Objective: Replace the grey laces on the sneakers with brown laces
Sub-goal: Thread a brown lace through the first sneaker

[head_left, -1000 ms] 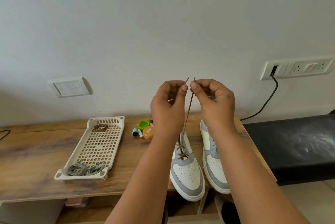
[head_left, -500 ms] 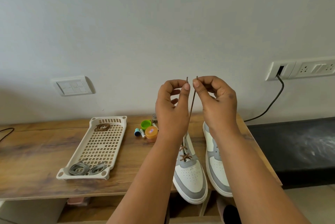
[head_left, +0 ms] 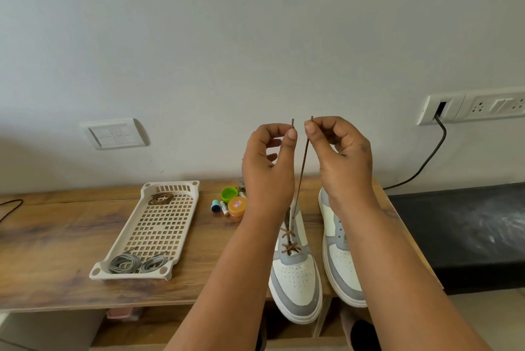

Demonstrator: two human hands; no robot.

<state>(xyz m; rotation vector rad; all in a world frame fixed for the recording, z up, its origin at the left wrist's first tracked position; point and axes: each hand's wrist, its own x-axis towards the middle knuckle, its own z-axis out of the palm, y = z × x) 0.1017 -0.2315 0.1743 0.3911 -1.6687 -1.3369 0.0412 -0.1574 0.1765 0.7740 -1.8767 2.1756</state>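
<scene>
Two white-and-grey sneakers stand toe-toward-me on the wooden table. The left sneaker (head_left: 295,274) has a brown lace (head_left: 301,177) crossed through its lower eyelets, and both ends rise taut above it. My left hand (head_left: 270,169) pinches one tip and my right hand (head_left: 338,157) pinches the other, side by side at equal height. The right sneaker (head_left: 341,265) shows no lace and is partly hidden by my right forearm. A beige perforated tray (head_left: 159,225) holds a coiled brown lace (head_left: 161,198) at its far end and grey laces (head_left: 136,262) at its near end.
A green cap (head_left: 229,194), an orange-lidded jar (head_left: 237,207) and small batteries (head_left: 220,207) lie between the tray and the sneakers. A black cable (head_left: 426,160) hangs from the wall socket at right. A dark counter (head_left: 460,234) adjoins the table's right end.
Both hands stay raised, holding the lace tips level; the tips have drawn slightly apart. The camera view has shifted a little.
</scene>
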